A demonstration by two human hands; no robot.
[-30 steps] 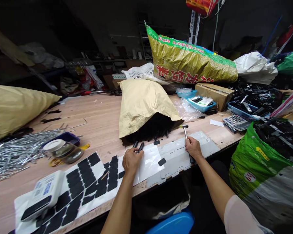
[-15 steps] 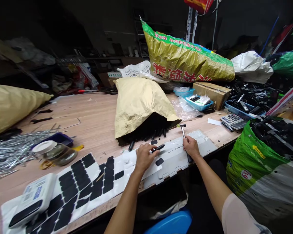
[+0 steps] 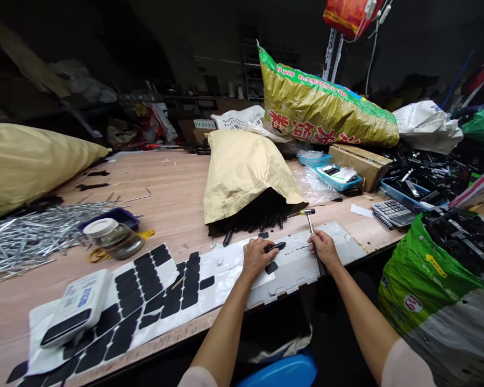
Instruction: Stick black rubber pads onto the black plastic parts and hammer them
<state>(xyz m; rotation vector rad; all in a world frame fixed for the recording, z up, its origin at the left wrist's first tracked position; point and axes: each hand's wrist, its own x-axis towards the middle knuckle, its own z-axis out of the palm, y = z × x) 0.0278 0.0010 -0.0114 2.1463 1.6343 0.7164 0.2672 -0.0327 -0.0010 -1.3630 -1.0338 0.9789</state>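
Through the head feed, my left hand's (image 3: 255, 255) fingers pinch one black piece (image 3: 277, 246) over the pale board (image 3: 292, 269), near the desk's (image 3: 173, 177) front edge. My right hand's (image 3: 325, 250) fingers wrap a hammer (image 3: 311, 223), apart from it — I judge this piece unfinished. More black pieces (image 3: 227, 238) — plenty left — lie at the paper sack's (image 3: 250, 172) mouth.

Partly covered, partly cropped
The left hand (image 3: 256, 257) hides one end of a black handle (image 3: 278, 246); the right hand (image 3: 323, 249) covers part of the hammer (image 3: 310, 221). The left edge crops the sack (image 3: 32, 166) and rods (image 3: 20, 236), the top edge the red bag (image 3: 347, 16); the white box's (image 3: 84, 293) print is unreadable.
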